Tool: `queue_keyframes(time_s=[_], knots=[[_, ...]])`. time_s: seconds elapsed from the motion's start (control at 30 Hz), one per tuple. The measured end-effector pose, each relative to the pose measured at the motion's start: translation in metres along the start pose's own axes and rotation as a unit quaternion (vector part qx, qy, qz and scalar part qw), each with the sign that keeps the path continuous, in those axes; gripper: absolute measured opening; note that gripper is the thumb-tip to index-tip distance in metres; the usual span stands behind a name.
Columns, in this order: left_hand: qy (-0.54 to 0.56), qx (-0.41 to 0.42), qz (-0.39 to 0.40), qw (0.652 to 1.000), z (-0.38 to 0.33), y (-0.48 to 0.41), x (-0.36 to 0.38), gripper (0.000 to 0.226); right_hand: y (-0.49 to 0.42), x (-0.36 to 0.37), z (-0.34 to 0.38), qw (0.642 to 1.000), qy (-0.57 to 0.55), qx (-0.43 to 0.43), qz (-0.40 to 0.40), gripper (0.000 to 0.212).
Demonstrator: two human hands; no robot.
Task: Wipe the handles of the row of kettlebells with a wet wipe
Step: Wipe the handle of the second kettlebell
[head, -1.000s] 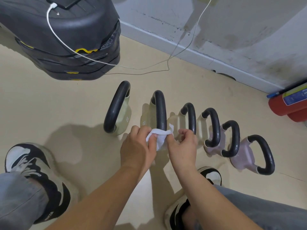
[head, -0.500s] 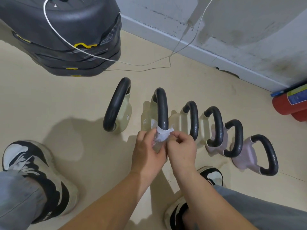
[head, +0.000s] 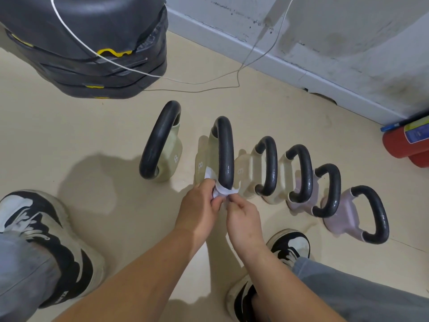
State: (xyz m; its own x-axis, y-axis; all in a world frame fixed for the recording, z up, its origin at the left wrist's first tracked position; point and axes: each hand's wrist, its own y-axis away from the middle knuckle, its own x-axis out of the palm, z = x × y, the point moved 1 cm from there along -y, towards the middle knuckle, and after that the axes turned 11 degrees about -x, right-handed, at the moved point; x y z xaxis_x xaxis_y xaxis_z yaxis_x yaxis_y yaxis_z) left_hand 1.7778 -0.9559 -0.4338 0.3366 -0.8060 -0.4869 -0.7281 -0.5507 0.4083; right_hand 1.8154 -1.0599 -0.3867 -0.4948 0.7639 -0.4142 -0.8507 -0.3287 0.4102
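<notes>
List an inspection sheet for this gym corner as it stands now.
Surface: beige floor, shadowed near the feet.
Job's things: six kettlebells in a row; white wipe wrapped around the near end of the second handle from the left.
Clutter: black stack top left; red fire extinguisher at the right edge.
Hands: left hand and right hand both pinch the wipe.
Cables: white cable runs from the stack across the floor and up the wall.
Surroundings: scuffed grey wall; the person's shoes either side.
</notes>
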Motion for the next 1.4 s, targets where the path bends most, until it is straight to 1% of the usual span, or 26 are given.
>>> queue_keyframes(time_s=[0.1, 0.17, 0.23, 0.3, 0.37, 0.4, 0.5, 0.53, 0.6, 0.63, 0.67, 0.7, 0.73, 0.8, 0.87, 0.9, 0.97, 1.03, 1.07, 1.13, 1.2, 1.23, 1.27, 1.3, 1.37, 1.4], knots=[[0.011, 0.001, -0.001, 1.0, 0.002, -0.001, 0.0, 0.013, 0.004, 0.002, -0.005, 0.999, 0.027, -0.01, 0.03, 0.045], [0.011, 0.006, 0.014, 1.0, 0.003, -0.003, -0.004, 0.014, 0.003, 0.003, -0.005, 0.996, 0.068, -0.016, 0.05, 0.046], [-0.007, 0.03, 0.038, 0.999, 0.005, -0.009, -0.014, 0.013, 0.002, 0.004, -0.004, 0.99, 0.12, -0.023, 0.071, 0.042], [-0.021, 0.048, 0.071, 0.996, 0.005, -0.018, -0.024, 0.017, 0.002, 0.007, -0.004, 0.986, 0.145, -0.031, 0.077, 0.035], [0.01, 0.009, 0.11, 0.994, 0.001, -0.022, -0.036, 0.019, 0.006, 0.012, -0.003, 0.985, 0.149, -0.031, 0.08, 0.031], [0.004, -0.008, 0.113, 0.994, -0.001, -0.023, -0.04, 0.02, 0.008, 0.015, -0.002, 0.985, 0.151, -0.026, 0.079, 0.03], [-0.06, 0.004, 0.075, 0.995, -0.007, -0.015, -0.044, 0.03, 0.011, 0.022, 0.004, 0.989, 0.13, -0.003, 0.062, 0.026], [-0.073, -0.021, 0.072, 0.994, -0.004, -0.011, -0.041, 0.031, 0.011, 0.022, 0.007, 0.991, 0.119, 0.006, 0.06, 0.025], [-0.067, -0.072, 0.129, 0.987, -0.001, 0.002, -0.033, 0.025, 0.01, 0.019, 0.013, 0.993, 0.093, 0.041, 0.066, 0.02], [-0.057, -0.075, 0.15, 0.984, 0.002, 0.01, -0.03, 0.028, 0.01, 0.017, 0.013, 0.991, 0.083, 0.069, 0.075, 0.021], [-0.084, -0.058, 0.153, 0.983, 0.006, 0.016, -0.029, 0.034, 0.008, 0.014, 0.009, 0.989, 0.081, 0.094, 0.086, 0.025], [-0.106, -0.06, 0.147, 0.982, 0.007, 0.021, -0.03, 0.035, 0.007, 0.013, 0.003, 0.985, 0.084, 0.116, 0.094, 0.025], [-0.122, -0.059, 0.118, 0.984, 0.011, 0.022, -0.031, 0.033, 0.006, 0.012, -0.001, 0.983, 0.085, 0.133, 0.091, 0.024], [-0.136, -0.038, 0.059, 0.988, 0.016, 0.019, -0.033, 0.022, 0.007, 0.01, -0.007, 0.986, 0.069, 0.14, 0.055, 0.029], [-0.119, 0.002, 0.0, 0.993, 0.016, 0.015, -0.037, 0.013, 0.009, 0.006, -0.008, 0.99, 0.045, 0.135, 0.015, 0.032], [-0.101, 0.02, -0.024, 0.994, 0.012, 0.014, -0.038, 0.01, 0.009, 0.004, -0.008, 0.991, 0.031, 0.132, 0.001, 0.029], [-0.038, 0.033, -0.062, 0.997, 0.005, 0.01, -0.04, 0.013, 0.008, 0.002, -0.007, 0.991, -0.001, 0.129, -0.025, 0.021], [0.019, 0.04, -0.075, 0.996, -0.008, 0.001, -0.04, 0.019, 0.006, 0.001, -0.005, 0.991, -0.027, 0.127, -0.043, 0.019], [0.05, 0.028, -0.06, 0.997, -0.016, -0.004, -0.038, 0.021, 0.005, 0.0, -0.004, 0.99, -0.041, 0.123, -0.049, 0.019], [0.034, 0.025, -0.028, 0.999, -0.024, -0.01, -0.028, 0.022, 0.003, -0.001, -0.003, 0.99, -0.066, 0.113, -0.06, 0.018], [0.03, -0.001, 0.02, 0.999, -0.026, -0.006, -0.023, 0.031, 0.001, -0.003, -0.002, 0.989, -0.084, 0.108, -0.062, 0.018], [0.02, -0.005, 0.026, 0.999, -0.022, -0.001, -0.022, 0.032, 0.001, -0.003, -0.002, 0.988, -0.091, 0.11, -0.06, 0.018], [0.009, -0.003, 0.022, 1.0, -0.018, 0.004, -0.025, 0.03, 0.001, -0.003, -0.002, 0.988, -0.093, 0.115, -0.051, 0.018], [0.014, -0.006, 0.038, 0.999, -0.016, 0.012, -0.029, 0.026, 0.001, -0.003, -0.001, 0.988, -0.088, 0.124, -0.036, 0.019], [-0.004, -0.028, 0.072, 0.997, -0.005, 0.024, -0.03, 0.027, 0.002, -0.001, -0.002, 0.988, -0.071, 0.14, 0.005, 0.019], [-0.004, -0.047, 0.073, 0.996, 0.0, 0.027, -0.029, 0.025, 0.003, 0.001, -0.003, 0.987, -0.063, 0.141, 0.032, 0.019]])
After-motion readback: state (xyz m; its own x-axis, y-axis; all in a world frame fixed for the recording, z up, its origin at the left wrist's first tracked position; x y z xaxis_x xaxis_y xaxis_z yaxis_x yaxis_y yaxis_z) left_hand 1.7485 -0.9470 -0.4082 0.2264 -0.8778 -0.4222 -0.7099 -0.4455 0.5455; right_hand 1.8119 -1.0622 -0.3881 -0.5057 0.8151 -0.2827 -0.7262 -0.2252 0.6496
